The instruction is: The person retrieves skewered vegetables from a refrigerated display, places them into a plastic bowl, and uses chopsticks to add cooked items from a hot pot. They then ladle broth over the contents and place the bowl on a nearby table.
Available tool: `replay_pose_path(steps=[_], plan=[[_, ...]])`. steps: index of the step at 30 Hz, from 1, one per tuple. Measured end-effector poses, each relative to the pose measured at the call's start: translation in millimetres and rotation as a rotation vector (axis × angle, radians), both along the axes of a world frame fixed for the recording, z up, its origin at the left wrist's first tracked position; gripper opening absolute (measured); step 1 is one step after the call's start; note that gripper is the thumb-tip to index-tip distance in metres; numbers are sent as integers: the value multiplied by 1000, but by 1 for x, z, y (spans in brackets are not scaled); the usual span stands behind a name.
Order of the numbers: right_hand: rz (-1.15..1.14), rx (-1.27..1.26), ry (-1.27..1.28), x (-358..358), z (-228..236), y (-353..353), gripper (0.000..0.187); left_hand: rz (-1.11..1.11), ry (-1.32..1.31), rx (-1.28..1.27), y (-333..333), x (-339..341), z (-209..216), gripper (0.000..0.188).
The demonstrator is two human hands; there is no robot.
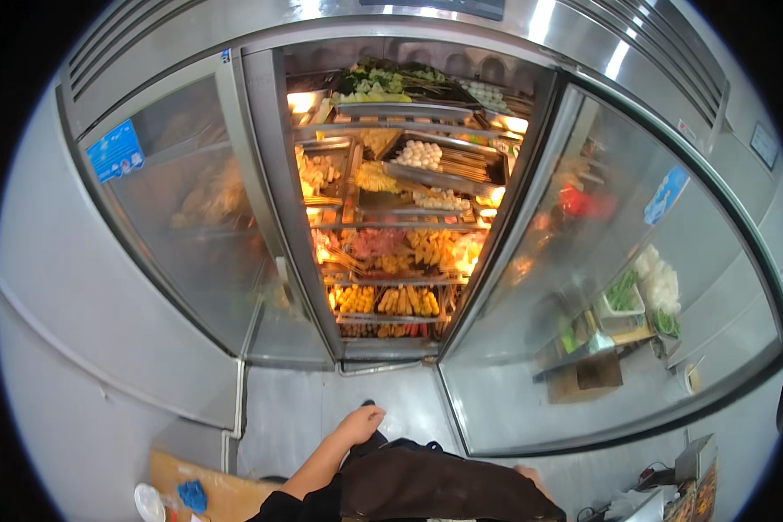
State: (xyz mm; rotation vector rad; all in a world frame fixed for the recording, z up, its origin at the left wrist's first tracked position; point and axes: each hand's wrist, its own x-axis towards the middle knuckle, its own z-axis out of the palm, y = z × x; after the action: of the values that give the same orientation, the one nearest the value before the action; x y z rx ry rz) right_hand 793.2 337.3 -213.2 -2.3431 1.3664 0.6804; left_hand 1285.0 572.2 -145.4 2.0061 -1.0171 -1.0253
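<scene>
My left hand [361, 424] hangs low in front of my body, over the floor, its fingers loosely curled with nothing showing in them. Only a small part of my right hand [528, 474] shows beside the brown apron [431, 483]; its fingers are hidden. Ahead stands a tall steel display fridge with its right glass door [531, 348] swung open. On its lit shelves are trays of skewered food: leafy greens [378, 83] at the top, white balls on sticks [419, 155] below, then pinkish meat skewers [378, 244] and yellow skewers [409, 302]. Neither hand touches the fridge.
The left glass door [191, 200] is closed. Through the open door's glass show a cardboard box [585, 376] and a white basket of greens [622, 300]. A wooden board [222, 494] with a blue crumpled cloth [192, 496] lies at lower left. Cables and boxes crowd the lower right.
</scene>
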Motion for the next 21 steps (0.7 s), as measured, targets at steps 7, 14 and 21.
replay_pose_path(steps=[7, 14, 21], plan=[[52, -333, -1459, 386, 318, -127, 23, -37, -50, 37, -58, 149, 1, 34], [467, -661, -1158, 654, 602, -219, 49, 63, -97, 26, -81, 259, 19, 33], [643, -632, -370, 809, 615, -331, 87, 225, -19, -70, -51, 309, -30, 30]])
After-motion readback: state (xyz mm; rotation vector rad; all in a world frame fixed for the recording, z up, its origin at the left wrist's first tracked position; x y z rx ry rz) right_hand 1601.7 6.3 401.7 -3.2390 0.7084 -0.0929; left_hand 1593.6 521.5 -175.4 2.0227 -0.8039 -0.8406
